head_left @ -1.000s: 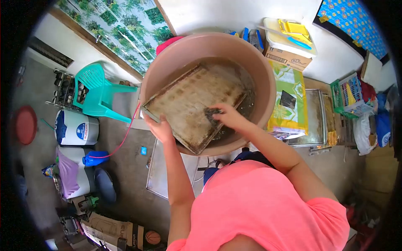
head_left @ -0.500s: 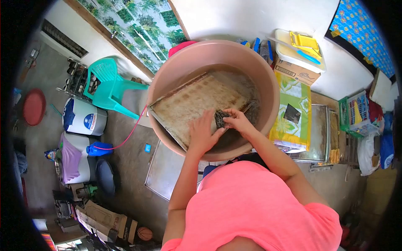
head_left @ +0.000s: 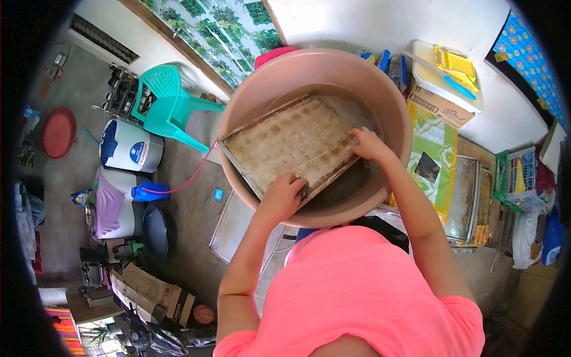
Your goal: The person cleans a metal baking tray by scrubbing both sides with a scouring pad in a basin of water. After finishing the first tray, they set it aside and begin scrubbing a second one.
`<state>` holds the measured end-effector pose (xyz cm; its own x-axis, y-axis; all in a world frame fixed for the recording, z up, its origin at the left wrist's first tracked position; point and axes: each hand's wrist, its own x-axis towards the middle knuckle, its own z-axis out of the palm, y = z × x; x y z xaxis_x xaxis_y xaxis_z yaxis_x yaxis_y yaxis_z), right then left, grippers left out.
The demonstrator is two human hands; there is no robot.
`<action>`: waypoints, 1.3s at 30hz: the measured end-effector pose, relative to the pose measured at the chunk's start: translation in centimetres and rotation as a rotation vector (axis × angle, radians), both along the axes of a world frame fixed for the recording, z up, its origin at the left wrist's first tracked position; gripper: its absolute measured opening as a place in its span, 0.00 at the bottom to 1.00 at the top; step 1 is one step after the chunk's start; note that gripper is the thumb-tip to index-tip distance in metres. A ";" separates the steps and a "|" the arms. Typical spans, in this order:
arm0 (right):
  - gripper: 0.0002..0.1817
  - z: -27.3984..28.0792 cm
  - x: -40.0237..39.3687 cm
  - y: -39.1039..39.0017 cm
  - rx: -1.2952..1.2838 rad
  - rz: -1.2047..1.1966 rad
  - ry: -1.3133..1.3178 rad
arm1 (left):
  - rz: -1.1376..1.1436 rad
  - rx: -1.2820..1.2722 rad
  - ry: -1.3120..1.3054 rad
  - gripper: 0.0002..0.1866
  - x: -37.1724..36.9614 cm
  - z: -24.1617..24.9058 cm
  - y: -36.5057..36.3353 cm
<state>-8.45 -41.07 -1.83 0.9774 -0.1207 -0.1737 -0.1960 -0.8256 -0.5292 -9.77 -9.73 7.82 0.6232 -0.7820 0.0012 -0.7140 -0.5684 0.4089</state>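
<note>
A stained metal baking tray [head_left: 291, 140] lies tilted in a large pinkish-brown tub [head_left: 318, 62] that holds murky water [head_left: 372, 181]. My left hand [head_left: 282, 199] is at the tray's near edge. Its fingers are curled round a dark mesh scrubbing pad [head_left: 305, 191], only partly visible beneath the fingertips. My right hand [head_left: 367, 144] is closed on the tray's right edge, with the thumb side up and some fingers hidden. Brown spots and grime cover the tray's face and rim.
On the floor left of the tub stands a green plastic chair [head_left: 163, 98], with a pink hose [head_left: 193, 178] running nearby. Another flat tray [head_left: 238, 229] leans below the tub. At right are a box [head_left: 437, 104] with a lidded container and knife, and more trays [head_left: 463, 199].
The scrubbing pad has passed from my right hand to my left. My right hand has moved up and right to the tray's edge; my left, flat before, is now curled. The tray has shifted slightly.
</note>
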 end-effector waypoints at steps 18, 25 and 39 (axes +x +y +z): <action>0.54 -5.2 3.0 -0.5 -0.044 0.015 0.407 | -0.179 0.245 -0.020 0.07 4.2 -8.7 -10.6; 0.36 -4.9 3.8 -0.3 -0.103 0.169 0.597 | -0.181 0.490 0.020 0.09 3.0 -3.0 -0.3; 0.42 -2.8 4.9 2.3 0.027 0.030 0.422 | 0.048 0.218 -0.183 0.15 4.6 -5.3 -0.7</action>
<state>-3.51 -38.76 -4.64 0.8229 -0.0835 -0.5619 -0.3763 -0.8212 -0.4290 -5.13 -10.41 2.49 0.6647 -0.7456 -0.0478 -0.7345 -0.6638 0.1407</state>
